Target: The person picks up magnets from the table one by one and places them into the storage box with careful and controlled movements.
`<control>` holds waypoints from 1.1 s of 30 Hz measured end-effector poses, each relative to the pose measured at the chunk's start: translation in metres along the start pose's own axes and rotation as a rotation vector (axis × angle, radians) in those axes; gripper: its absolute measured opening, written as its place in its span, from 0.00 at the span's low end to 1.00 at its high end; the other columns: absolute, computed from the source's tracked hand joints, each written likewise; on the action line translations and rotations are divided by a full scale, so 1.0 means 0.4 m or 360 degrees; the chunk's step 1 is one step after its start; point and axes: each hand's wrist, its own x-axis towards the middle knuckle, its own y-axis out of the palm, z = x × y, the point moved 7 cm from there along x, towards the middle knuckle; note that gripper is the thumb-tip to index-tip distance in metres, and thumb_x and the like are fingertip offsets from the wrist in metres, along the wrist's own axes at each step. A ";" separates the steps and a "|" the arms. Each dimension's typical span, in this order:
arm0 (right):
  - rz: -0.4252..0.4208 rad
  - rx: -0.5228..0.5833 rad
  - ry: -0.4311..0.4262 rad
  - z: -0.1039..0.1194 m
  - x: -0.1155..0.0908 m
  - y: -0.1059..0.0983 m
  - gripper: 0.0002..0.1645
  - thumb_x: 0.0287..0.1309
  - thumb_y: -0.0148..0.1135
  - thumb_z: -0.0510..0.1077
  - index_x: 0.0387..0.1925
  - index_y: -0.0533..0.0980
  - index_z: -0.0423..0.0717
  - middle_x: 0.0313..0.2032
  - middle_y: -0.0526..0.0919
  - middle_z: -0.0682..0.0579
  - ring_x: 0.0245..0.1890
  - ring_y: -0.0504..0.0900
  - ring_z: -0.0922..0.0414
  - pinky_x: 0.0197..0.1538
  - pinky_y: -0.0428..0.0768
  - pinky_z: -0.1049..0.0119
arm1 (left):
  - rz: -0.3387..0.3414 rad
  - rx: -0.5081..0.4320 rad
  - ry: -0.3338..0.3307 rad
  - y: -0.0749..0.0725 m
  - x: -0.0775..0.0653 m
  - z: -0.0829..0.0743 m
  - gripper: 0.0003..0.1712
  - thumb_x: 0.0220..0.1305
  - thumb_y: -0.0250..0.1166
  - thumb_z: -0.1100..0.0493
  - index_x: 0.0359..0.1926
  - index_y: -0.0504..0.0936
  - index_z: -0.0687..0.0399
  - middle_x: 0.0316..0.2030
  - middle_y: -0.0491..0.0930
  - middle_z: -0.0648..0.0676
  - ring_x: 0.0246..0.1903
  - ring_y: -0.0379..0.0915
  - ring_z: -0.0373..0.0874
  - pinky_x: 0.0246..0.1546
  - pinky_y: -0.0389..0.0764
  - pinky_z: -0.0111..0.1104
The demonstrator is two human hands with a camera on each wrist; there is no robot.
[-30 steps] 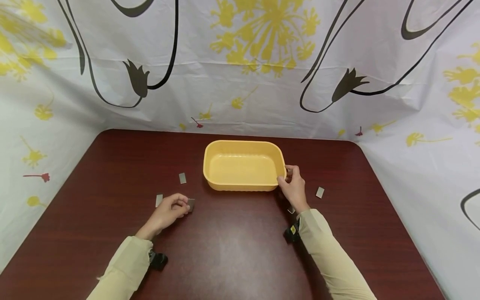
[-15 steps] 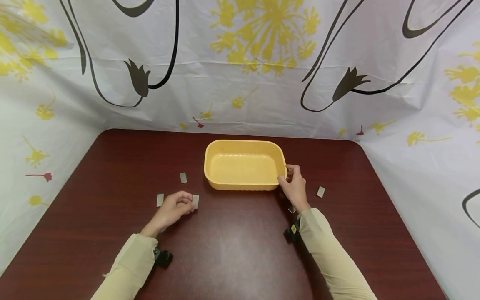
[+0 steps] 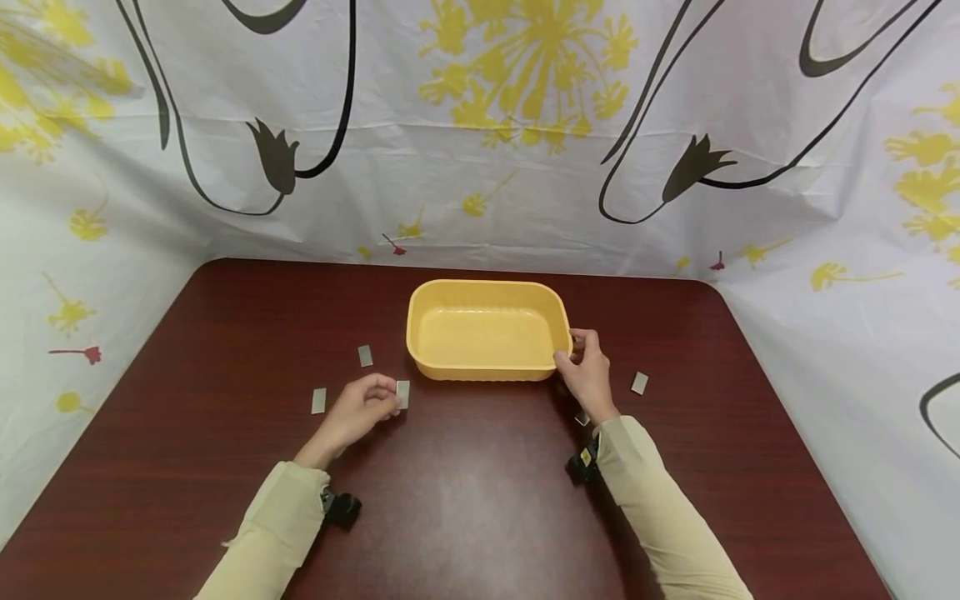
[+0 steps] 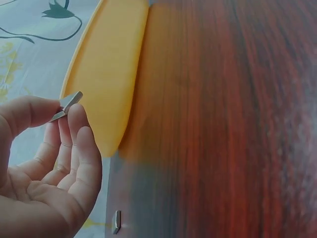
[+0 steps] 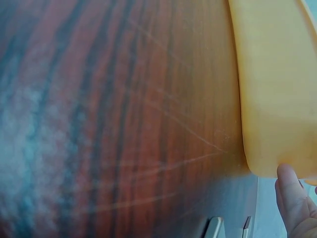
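Note:
Between the thumb and fingertips of my left hand is a small flat silver rectangular metal piece, held above the table left of the yellow plastic basin's near corner. The left wrist view shows this metal piece tilted, its thin edge visible. My right hand pinches the near right corner of the yellow basin, thumb on the near side and fingers around the right end. In the right wrist view a thumb lies against the basin wall. Nothing lies inside the basin.
Two similar metal pieces lie at the left, one farther back and one by the left hand. On the right, one piece lies beyond the hand and another sits partly under the right wrist. A patterned curtain borders the dark table.
My left hand has moved right and slightly away from me with the metal piece, toward the basin. The right hand and the basin have stayed put.

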 end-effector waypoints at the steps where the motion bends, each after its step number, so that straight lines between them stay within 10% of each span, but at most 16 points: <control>1: 0.0001 -0.0001 -0.0001 0.000 0.000 0.000 0.25 0.52 0.53 0.41 0.54 0.63 0.42 0.43 0.75 0.41 0.37 0.77 0.50 0.35 0.75 0.60 | -0.0001 0.0001 -0.0004 0.001 0.001 -0.001 0.11 0.58 0.58 0.64 0.41 0.72 0.67 0.31 0.78 0.58 0.32 0.76 0.46 0.35 0.76 0.39; 33: 0.0011 -0.0024 0.0016 0.005 0.001 -0.002 0.26 0.52 0.53 0.41 0.54 0.63 0.42 0.42 0.75 0.41 0.37 0.76 0.49 0.36 0.75 0.60 | -0.0045 -0.0235 0.0092 0.027 0.046 -0.087 0.10 0.55 0.59 0.66 0.38 0.72 0.68 0.31 0.76 0.60 0.30 0.76 0.45 0.38 0.77 0.44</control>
